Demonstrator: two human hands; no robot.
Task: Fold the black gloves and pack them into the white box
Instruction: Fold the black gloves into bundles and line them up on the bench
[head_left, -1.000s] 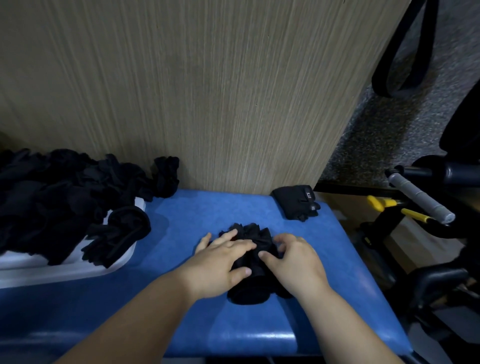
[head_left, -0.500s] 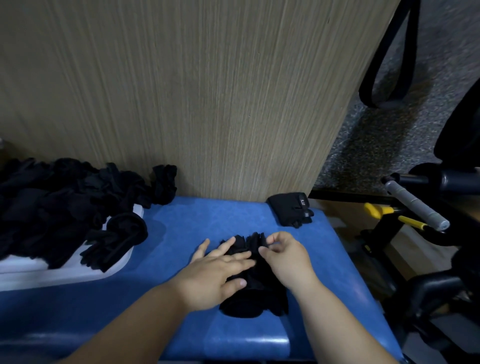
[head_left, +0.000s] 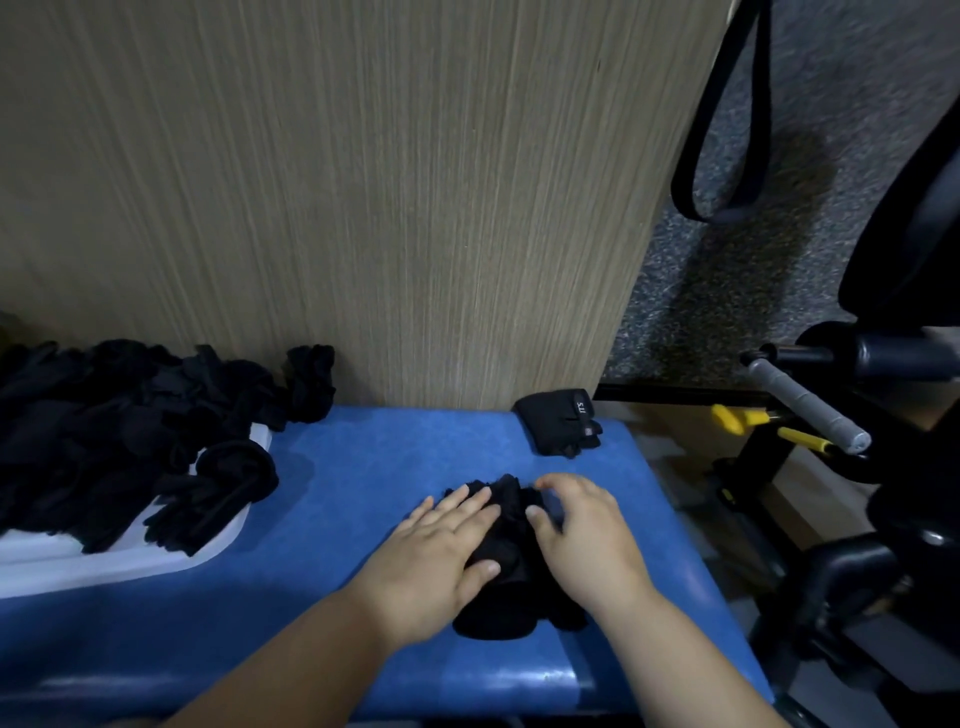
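Left hand (head_left: 436, 551) flat, fingers straight, pressing the black gloves (head_left: 493, 618), right hand (head_left: 582, 535) curled over their right side, bundle mid blue tabletop (head_left: 363, 467), white box (head_left: 130, 566) far left under a glove heap (head_left: 104, 415), lone glove (head_left: 561, 423) at the far edge.

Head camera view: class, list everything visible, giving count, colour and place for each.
Fabric glove bundle: one, black, bench centre, under both hands.
Heaped loose gloves: many, black, piled in and over the box.
Shallow plastic box: one, white, bench's left end.
Fingerless glove with lettering: one, black, bench's far right corner.
Padded bench: one, blue, foreground.
Wood-grain panel: one, beige, behind bench.
Exercise machine with grey grip: one, black and yellow, right.
Strap loop: one, black, upper right.
Left hand: flat on bundle.
Right hand: fingers curled on bundle's far end.
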